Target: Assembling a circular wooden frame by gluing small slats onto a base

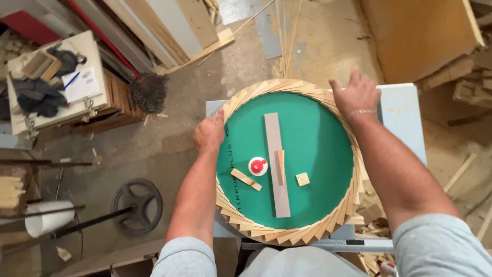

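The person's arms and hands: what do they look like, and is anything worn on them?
Both forearms are bare, with short light grey-blue sleeves ending above the elbows. The left hand wears nothing visible. The right hand has a thin pale band at its wrist. No gloves.

Bright, even, soft light with faint shadows, sharp focus, slight wide-angle bending at the edges.
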